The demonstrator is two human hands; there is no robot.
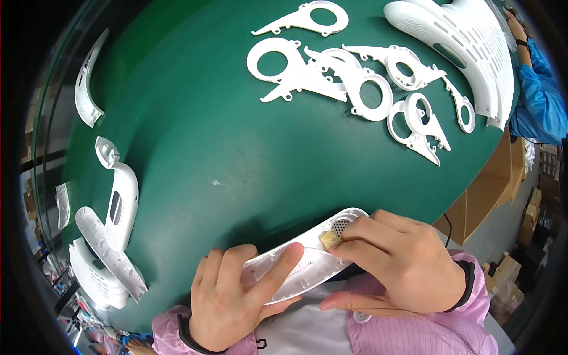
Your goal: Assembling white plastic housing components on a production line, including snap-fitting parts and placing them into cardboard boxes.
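Observation:
A long white plastic shell (307, 284), hollow side up, lies tilted in front of me at the table's near edge. My left hand (234, 293) grips its left end, with the index finger laid along the inside and the thumb below. My right hand (402, 260) is at the shell's right end, fingers curled, pressing a small yellowish block (331, 239) against the inside next to a patch of round holes (339, 226). Its thumb stretches out below, apart from the shell. What the block is made of I cannot tell; the fingertips partly cover it.
The green table (195, 142) carries several white ring-shaped plastic parts (371, 93) at the far side. A stack of slotted white shells (467, 41) stands far right, more white shells (121, 207) at the left. A cardboard box (485, 189) and a co-worker's blue sleeve (541, 100) are beyond the right edge.

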